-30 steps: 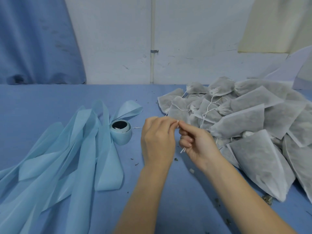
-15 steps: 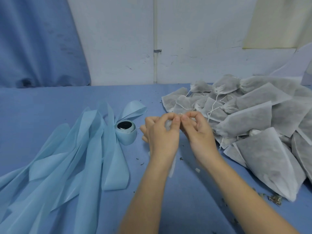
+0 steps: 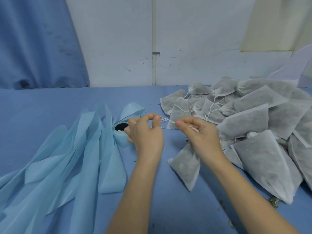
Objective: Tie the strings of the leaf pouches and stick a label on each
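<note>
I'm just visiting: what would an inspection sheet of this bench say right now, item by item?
Surface: blue cloth-covered table, with dark leaf crumbs scattered on it.
Job's things: one pouch lies under the right hand; its white string is stretched between both hands. A pile of pouches sits at right, some already tied.
Clutter: loose pale blue strips at left, running from a blue roll.
Fingers: left hand and right hand each pinch the string.
Cables: nothing seen.
Surroundings: white wall with a thin vertical pipe; blue curtain at left.
</note>
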Available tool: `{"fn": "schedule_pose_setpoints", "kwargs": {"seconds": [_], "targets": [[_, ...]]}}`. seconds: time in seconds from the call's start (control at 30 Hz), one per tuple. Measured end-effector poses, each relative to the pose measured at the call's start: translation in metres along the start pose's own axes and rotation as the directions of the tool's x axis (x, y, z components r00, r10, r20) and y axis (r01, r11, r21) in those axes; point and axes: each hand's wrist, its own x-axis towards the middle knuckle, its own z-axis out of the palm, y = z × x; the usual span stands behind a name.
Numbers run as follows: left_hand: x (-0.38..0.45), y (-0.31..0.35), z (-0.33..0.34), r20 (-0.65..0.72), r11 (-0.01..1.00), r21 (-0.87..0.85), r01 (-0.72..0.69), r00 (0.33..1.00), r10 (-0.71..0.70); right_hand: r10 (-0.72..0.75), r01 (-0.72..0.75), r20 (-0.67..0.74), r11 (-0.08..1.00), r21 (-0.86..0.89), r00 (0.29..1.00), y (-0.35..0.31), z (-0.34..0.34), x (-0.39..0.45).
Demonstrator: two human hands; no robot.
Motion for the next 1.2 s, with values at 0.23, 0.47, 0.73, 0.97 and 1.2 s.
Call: {"fn": "schedule_pose_setpoints", "kwargs": {"seconds": [0.23, 0.47, 0.73, 0.97, 1.2], "targets": [[-0.001, -0.007, 0.005, 0.424, 0.909, -0.080, 0.408, 0.840, -0.339, 0.342, -0.090, -0.333, 0.803, 0.589, 0.879, 0.003, -0.002, 0.017], [-0.008, -0.014, 0.022, 0.585, 0.680, -0.363, 0.638, 0.724, -0.367, 0.315, -0.111, -0.247, 0.792, 0.600, 0.916, 0.016, -0.005, 0.018], [-0.001, -0.011, 0.015, 0.594, 0.619, -0.477, 0.624, 0.748, -0.296, -0.058, 0.051, 0.150, 0.997, 0.050, 0.987, 0.007, -0.017, 0.010], [0.000, -0.013, 0.011, 0.571, 0.781, -0.397, 0.481, 0.796, -0.200, -0.120, 0.149, 0.209, 0.980, -0.132, 0.971, 0.013, -0.013, 0.007], [0.004, -0.016, -0.005, 0.501, 0.870, -0.354, 0.344, 0.855, -0.134, -0.086, 0.105, 0.185, 0.990, -0.097, 0.979, 0.011, -0.003, 0.006]]}}
